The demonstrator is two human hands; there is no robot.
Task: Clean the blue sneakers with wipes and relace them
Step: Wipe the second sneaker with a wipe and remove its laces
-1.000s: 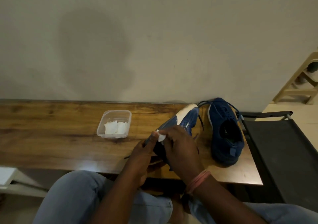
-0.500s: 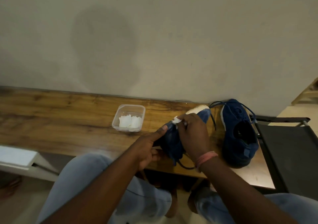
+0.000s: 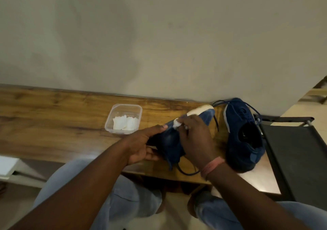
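Observation:
A blue sneaker (image 3: 169, 141) with a white sole lies tipped on its side at the table's near edge. My left hand (image 3: 143, 144) grips its heel end, thumb along the upper. My right hand (image 3: 196, 137) lies over the shoe and pinches a small white wipe (image 3: 177, 124) against its side. A loose dark lace (image 3: 185, 171) trails from under the shoe. The second blue sneaker (image 3: 242, 137) stands upright to the right, its laces loose.
A clear plastic tub (image 3: 113, 121) holding folded white wipes (image 3: 124, 123) sits on the wooden table (image 3: 53, 123) left of the shoes. A black chair (image 3: 297, 159) stands at the table's right end. A wall rises directly behind the table. My knees are below.
My right hand with the wipe has moved along the sneaker from near the heel toward the toe. The camera view has shifted left and down.

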